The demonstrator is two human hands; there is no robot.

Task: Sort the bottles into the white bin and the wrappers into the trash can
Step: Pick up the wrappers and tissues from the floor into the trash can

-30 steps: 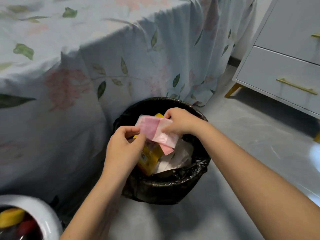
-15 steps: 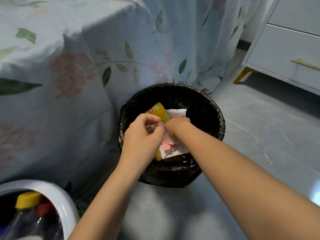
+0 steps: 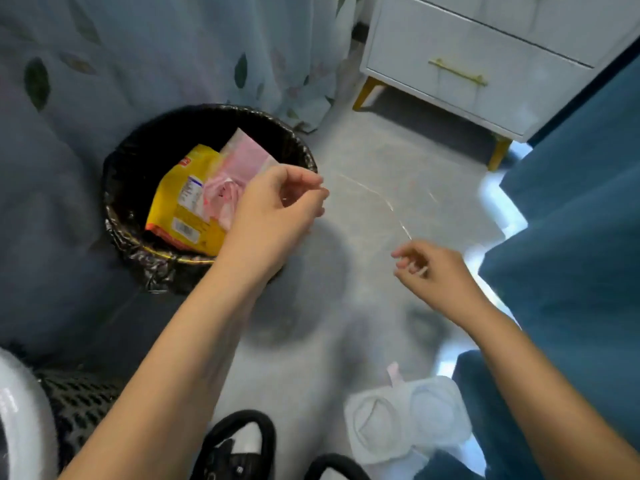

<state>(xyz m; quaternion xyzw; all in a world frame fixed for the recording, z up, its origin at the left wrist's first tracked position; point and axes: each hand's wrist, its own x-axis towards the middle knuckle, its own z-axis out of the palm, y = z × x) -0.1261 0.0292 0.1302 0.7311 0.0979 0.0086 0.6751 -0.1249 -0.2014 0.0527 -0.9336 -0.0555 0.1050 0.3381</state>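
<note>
Both hands have drawn back empty from the black-lined trash can, left hand and right hand loosely curled, leaving the pink wrapper and yellow wrapper inside.

Grey floor; trash can; white wrapper

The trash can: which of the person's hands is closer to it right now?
Left. The left hand hovers over the trash can's right rim, holding nothing. The right hand is well off to the right, above bare floor.
</note>
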